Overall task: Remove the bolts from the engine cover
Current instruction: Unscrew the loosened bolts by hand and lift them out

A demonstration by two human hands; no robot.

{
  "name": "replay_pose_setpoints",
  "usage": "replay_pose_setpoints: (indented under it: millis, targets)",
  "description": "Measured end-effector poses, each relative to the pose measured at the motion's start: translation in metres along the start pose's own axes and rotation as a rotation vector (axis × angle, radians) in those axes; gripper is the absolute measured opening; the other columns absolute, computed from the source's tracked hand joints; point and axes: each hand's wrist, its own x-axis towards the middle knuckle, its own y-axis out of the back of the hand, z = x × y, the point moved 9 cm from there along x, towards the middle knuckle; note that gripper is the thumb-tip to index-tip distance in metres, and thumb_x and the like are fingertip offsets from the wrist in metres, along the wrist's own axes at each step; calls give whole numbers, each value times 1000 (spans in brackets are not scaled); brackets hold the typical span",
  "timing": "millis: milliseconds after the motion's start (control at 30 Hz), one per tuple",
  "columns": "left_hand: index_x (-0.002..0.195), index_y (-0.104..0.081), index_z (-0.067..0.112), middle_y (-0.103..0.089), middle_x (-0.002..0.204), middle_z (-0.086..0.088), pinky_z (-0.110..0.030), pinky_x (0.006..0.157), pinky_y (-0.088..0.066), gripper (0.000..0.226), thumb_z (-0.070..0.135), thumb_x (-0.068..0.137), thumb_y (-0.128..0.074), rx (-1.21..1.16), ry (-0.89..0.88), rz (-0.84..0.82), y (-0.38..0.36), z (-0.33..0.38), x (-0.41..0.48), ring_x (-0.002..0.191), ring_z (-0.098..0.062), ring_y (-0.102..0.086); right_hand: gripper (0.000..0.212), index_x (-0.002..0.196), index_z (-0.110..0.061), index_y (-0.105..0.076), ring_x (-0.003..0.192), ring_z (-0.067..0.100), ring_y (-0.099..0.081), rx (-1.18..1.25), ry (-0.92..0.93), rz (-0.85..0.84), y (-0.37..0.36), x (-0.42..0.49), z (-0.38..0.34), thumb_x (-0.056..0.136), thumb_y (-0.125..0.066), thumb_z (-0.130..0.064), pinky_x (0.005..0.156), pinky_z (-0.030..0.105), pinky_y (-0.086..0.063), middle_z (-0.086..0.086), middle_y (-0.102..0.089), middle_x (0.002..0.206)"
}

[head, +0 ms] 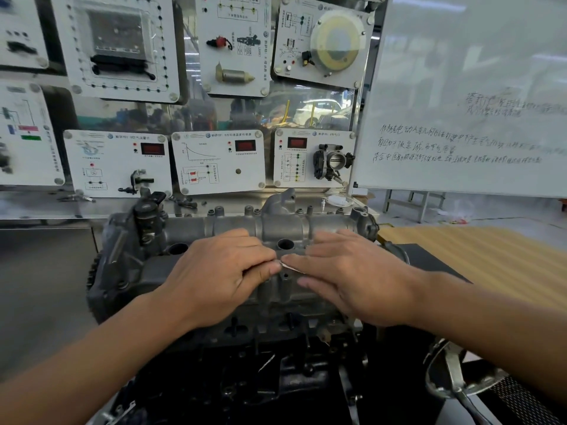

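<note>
Before the panels, engine cover (crosswise)

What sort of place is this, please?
Probably a car-mechanics training workshop: wall panels carry mounted car parts with circuit diagrams, a handwritten whiteboard stands at the right, and an engine cover lies in front for practice.

Left hand and right hand resting on a grey engine cover, fingertips meeting at a small pale sliver, bolts standing along its far edge, display panels and a whiteboard standing behind.
</note>
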Motion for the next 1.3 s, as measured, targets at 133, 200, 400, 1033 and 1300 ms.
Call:
replay_pose_setpoints:
  millis: [133, 200, 400, 1033, 1300]
  targets:
    - [78, -66, 30, -56, 68, 19, -33, 54, -47, 40, 52, 97, -38, 21, 100, 52, 1, -2, 0, 70, -4, -48, 42, 131, -40, -55, 103, 11, -40, -110, 16, -76, -7, 15, 42, 102, -27, -53, 90, 35, -39, -9, -50, 111]
    - [70, -64, 29, -54, 64, 18, -30, 53, -45, 42, 53, 94, -38, 37, 173, 70, 1, -7, 2, 69, -4, -47, 43, 131, -43, -55, 114, 12, -40, -119, 24, -76, -9, 31, 59, 100, -26, -54, 95, 32, -35, -9, -51, 122]
    - [56, -43, 23, -46, 62, 11, -28, 56, -32, 45, 60, 82, -36, 54, 398, 2, -2, -16, 4, 71, -3, -44, 32, 124, -24, -64, 110, 22, -55, -197, 232, -13, -18, 86, 48, 103, -42, -35, 86, 45, -49, 0, -63, 121]
    - [44, -41, 13, -47, 47, 4, -36, 77, -32, 59, 47, 86, -64, 8, 780, 107, 7, -11, -13, 68, -11, -44, 22, 108, -1, -72, 94, 33, -70, -104, 698, 241, -15, 123, 14, 87, -66, 4, 70, 42, -59, 15, -73, 110]
    - [67, -67, 9, -60, 57, -13, -23, 54, -46, 46, 46, 93, -58, -75, 568, -12, 70, -20, 32, 45, -16, -48, 30, 103, -4, -68, 74, 28, -59, 133, 271, 289, 13, 100, 53, 101, -47, -25, 60, 47, -53, 11, -64, 83]
